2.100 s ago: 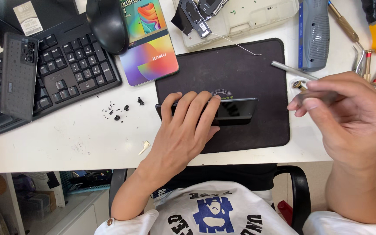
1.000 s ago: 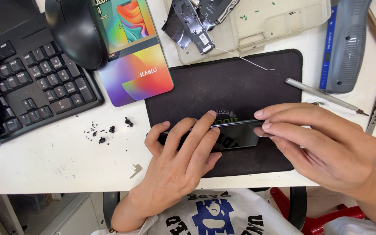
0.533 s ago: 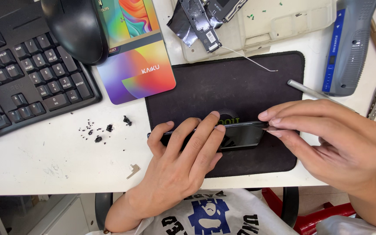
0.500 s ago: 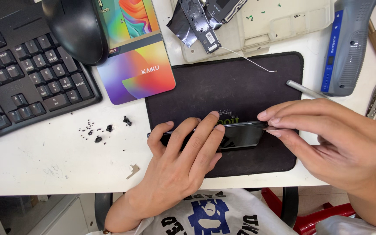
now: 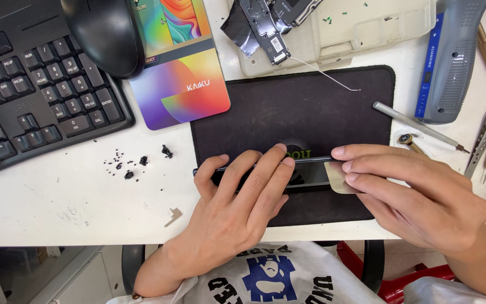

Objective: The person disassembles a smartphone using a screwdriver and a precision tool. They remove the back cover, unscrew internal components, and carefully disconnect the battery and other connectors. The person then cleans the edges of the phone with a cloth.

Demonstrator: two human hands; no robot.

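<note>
Since half a second ago, the right hand (image 5: 423, 197) has slid its thin pry card (image 5: 341, 181) further into the phone's (image 5: 305, 171) edge. The left hand (image 5: 237, 202) presses it onto the black mat (image 5: 288, 107). The phone looks stiff, slippery and fragile, best gripped along its edges.

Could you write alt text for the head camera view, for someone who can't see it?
A left hand pins a slim black phone on a black mat while the right hand presses a thin pale pry card against its edge.
</note>
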